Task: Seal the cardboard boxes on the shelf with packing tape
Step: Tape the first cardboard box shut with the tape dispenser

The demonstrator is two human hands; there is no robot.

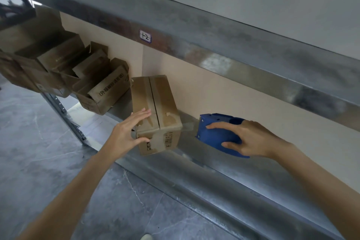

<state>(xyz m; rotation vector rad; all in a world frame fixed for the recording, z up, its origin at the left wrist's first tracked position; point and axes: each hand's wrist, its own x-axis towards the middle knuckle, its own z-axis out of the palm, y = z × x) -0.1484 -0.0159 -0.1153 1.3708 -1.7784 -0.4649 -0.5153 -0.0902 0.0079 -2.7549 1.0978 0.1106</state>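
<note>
I am looking down at a grey metal shelf (194, 169) set against a pale beige back panel, with a dark stone-look floor below and a heavy steel beam overhead carrying a small label (145, 35). At the far left, several open cardboard boxes (64, 68) sit crowded together, flaps up and unsealed. Next comes my left hand (130, 132), fingers spread, palm pressed on the near left corner of the closed box (155, 115), steadying it rather than clutching it. That box stands at the shelf's front edge, its long axis running away from me towards the back panel, the centre seam between its two top flaps following the same line. The cardboard looks worn, and the seam shows dark and, as far as I can judge, untaped. Just to the right of it, near but apart, my right hand (251, 139) wraps the blue tape dispenser (216, 132), a clear strip seeming to bridge the gap to the box's side. I reckon the right hand must travel leftward and up onto that seam.
</note>
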